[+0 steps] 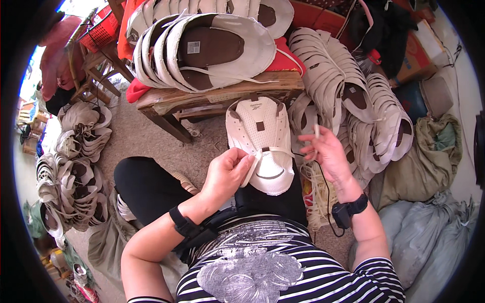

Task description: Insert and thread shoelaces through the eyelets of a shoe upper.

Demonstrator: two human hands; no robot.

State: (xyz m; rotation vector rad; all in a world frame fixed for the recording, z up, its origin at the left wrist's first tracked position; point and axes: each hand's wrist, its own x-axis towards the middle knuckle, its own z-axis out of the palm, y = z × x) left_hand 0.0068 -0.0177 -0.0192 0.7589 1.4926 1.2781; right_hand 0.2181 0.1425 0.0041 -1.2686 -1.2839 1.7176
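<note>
A white shoe upper [260,129] with a perforated tongue rests toe toward me, over my lap. At its toe end, my left hand [230,171] pinches a flat white shoelace [256,160]. Part of that lace crosses the upper just above the toe. Right of the upper, my right hand [326,156] is raised with its fingers curled. A short pale end sticks up from them and looks like lace; its exact hold is hard to make out.
Stacked shoe uppers [237,43] lie on a wooden bench [222,93] ahead. More piles of uppers [328,76] stand at the right, above loose laces [318,202], and others [76,177] at the left. Grey sacks [419,242] slump at the lower right. Another person [60,55] is at the far left.
</note>
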